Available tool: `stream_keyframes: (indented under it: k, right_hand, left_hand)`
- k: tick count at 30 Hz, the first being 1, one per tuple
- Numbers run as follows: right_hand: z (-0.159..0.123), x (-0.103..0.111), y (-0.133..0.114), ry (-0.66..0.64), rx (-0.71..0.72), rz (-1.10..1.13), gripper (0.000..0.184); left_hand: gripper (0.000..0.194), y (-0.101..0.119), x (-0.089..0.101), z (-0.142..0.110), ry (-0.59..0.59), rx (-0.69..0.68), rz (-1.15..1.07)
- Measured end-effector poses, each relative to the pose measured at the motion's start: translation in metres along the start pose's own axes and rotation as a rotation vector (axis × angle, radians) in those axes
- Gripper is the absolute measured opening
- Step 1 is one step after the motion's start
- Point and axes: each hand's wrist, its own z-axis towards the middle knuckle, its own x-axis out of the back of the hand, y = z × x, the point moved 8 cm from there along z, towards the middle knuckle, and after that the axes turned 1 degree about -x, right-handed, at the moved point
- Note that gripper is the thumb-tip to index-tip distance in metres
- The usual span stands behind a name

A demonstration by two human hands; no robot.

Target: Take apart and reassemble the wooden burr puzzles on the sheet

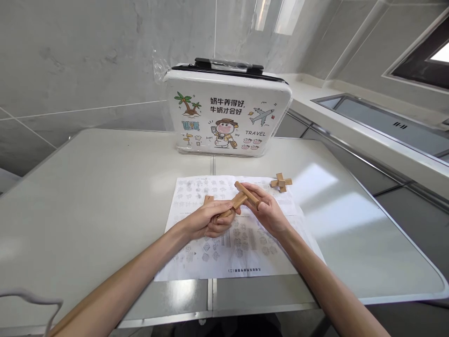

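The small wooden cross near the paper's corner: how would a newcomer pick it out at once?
Start with the white case at the back of the table, then drop to the printed sheet in front of it. At the sheet's far right corner, beyond the right hand, sits the wooden cross. Unlike the held wooden pieces, it lies untouched, its short bars jutting several ways.

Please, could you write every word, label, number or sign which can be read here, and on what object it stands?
"奶牛养得好, 牛奶才会好": on the white case.
"TRAVEL": on the same case, lower right.
Bottom line of the paper sheet: upside down, too small to read surely.
Other print on the sheet: too small and blurred.
Dark marks on the wooden pieces: too small to read.
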Motion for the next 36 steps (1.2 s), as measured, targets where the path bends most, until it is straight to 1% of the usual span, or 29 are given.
stream_keyframes:
  k: [4,8,13,18,23,25,29,33,36]
  right_hand:
    - [-0.001,0.005,0.0,-0.015,0.007,-0.049,0.074]
    - [-0.002,0.007,-0.005,-0.047,0.026,-0.074,0.068]
    - [-0.003,0.009,-0.01,-0.048,0.035,-0.122,0.061]
    - [-0.003,0.007,-0.016,-0.075,0.068,-0.143,0.058]
    - [-0.003,0.0,-0.017,-0.157,0.056,-0.182,0.052]
    - [-0.004,-0.001,-0.016,-0.157,0.05,-0.165,0.054]
    - [-0.003,0.002,-0.012,-0.109,0.035,-0.109,0.062]
    - [-0.002,0.001,-0.006,-0.106,-0.013,-0.038,0.071]
    - [-0.002,-0.003,-0.006,-0.108,-0.001,0.038,0.071]
  left_hand:
    - [0.029,0.001,0.0,-0.001,-0.012,0.007,0.008]
    - [0.03,-0.001,0.002,-0.003,-0.039,0.034,0.024]
    - [0.031,-0.004,0.006,-0.003,-0.059,0.073,0.04]
    - [0.033,-0.004,0.008,-0.004,-0.055,0.098,0.059]
    - [0.034,-0.009,0.008,-0.005,-0.043,0.163,0.093]
    - [0.034,-0.009,0.009,-0.004,-0.034,0.157,0.101]
    - [0.033,-0.007,0.009,-0.003,-0.033,0.099,0.071]
    - [0.034,-0.007,0.005,-0.002,-0.059,0.077,0.034]
    - [0.034,-0.006,0.002,-0.001,-0.081,0.049,0.011]
